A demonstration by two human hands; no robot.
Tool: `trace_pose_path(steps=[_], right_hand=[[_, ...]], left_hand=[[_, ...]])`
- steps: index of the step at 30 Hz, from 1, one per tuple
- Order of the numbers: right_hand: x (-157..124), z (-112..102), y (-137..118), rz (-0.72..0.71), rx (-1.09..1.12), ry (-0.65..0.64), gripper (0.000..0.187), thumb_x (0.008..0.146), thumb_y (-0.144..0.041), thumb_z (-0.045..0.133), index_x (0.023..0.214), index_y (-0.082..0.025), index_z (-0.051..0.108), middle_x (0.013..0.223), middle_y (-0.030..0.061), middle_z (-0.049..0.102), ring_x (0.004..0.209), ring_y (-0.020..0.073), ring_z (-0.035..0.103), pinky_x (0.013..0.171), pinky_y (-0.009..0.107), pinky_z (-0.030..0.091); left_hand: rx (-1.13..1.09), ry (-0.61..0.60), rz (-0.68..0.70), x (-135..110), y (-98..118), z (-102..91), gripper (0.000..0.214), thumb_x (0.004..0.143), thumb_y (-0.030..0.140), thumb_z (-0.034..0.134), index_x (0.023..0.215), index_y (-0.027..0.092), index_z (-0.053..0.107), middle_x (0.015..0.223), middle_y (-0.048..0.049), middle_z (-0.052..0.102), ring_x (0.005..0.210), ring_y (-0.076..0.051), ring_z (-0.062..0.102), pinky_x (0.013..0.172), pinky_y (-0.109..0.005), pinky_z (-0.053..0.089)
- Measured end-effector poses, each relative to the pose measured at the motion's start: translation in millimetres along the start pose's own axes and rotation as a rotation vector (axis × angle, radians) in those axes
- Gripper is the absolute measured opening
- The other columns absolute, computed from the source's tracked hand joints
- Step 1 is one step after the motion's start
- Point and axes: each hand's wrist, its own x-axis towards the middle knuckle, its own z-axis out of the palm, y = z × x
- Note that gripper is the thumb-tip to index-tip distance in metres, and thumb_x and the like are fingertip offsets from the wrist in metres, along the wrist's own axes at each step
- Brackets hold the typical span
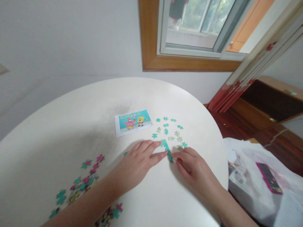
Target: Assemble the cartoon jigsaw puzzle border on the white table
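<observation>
Now left hand point(138, 161), right hand point(190, 166) — both touch joined teal pieces point(166, 148).

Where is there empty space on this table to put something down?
Bare: the far half of the table behind the picture card, and between card and colourful pile. Crowded: loose teal pieces right of the card, and around left hand and right hand on the joined strip.

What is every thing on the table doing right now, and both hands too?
left hand: flat, fingertips on the joined strip.
right hand: fingers curled, tips at the strip's lower end.
joined strip: a few teal pieces linked, lying flat.
loose teal pieces: scattered, unjoined.
picture card: flat, face up.
pink and teal pieces: clustered loosely, unjoined.
</observation>
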Motion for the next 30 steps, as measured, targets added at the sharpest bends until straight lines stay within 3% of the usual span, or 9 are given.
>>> trace_pose_path(steps=[7, 17, 23, 30], right_hand=[[-13, -7, 7, -0.226, -0.244, -0.125, 0.031, 0.096, -0.017, 0.051, 0.122, -0.015, 0.067, 0.095, 0.0126, 0.064, 0.087, 0.0228, 0.059, 0.076, 0.04, 0.051], [-7, -14, 25, -0.351, -0.331, -0.212, 0.032, 0.098, -0.027, 0.051, 0.125, -0.018, 0.066, 0.097, 0.0115, 0.062, 0.094, 0.023, 0.059, 0.083, 0.04, 0.049], [-1, -19, 31, -0.395, -0.325, -0.26, 0.031, 0.099, -0.026, 0.05, 0.125, -0.021, 0.066, 0.097, 0.01, 0.061, 0.093, 0.0218, 0.058, 0.083, 0.038, 0.047], [9, -25, 22, -0.338, -0.284, -0.325, 0.027, 0.099, -0.025, 0.05, 0.118, -0.021, 0.069, 0.089, 0.0068, 0.059, 0.085, 0.0191, 0.054, 0.08, 0.035, 0.044]], left_hand=[[-0.002, -0.037, -0.015, -2, 1, -1.3, 0.059, 0.091, 0.003, 0.049, 0.141, 0.034, 0.049, 0.146, -0.004, 0.048, 0.126, -0.027, 0.045, 0.105, -0.045, 0.039], [-0.005, -0.032, -0.016, 0, 0, -1.8, 0.054, 0.094, 0.005, 0.048, 0.139, 0.035, 0.051, 0.144, -0.0041, 0.049, 0.127, -0.026, 0.045, 0.106, -0.045, 0.039], [-0.006, -0.026, -0.008, 0, 1, -3.7, 0.052, 0.094, 0.007, 0.05, 0.138, 0.034, 0.053, 0.143, -0.0045, 0.051, 0.125, -0.026, 0.047, 0.105, -0.045, 0.04], [0.003, -0.018, -0.014, -1, 1, -1.9, 0.052, 0.093, 0.007, 0.051, 0.138, 0.034, 0.053, 0.144, -0.0039, 0.05, 0.126, -0.026, 0.046, 0.105, -0.045, 0.039]])
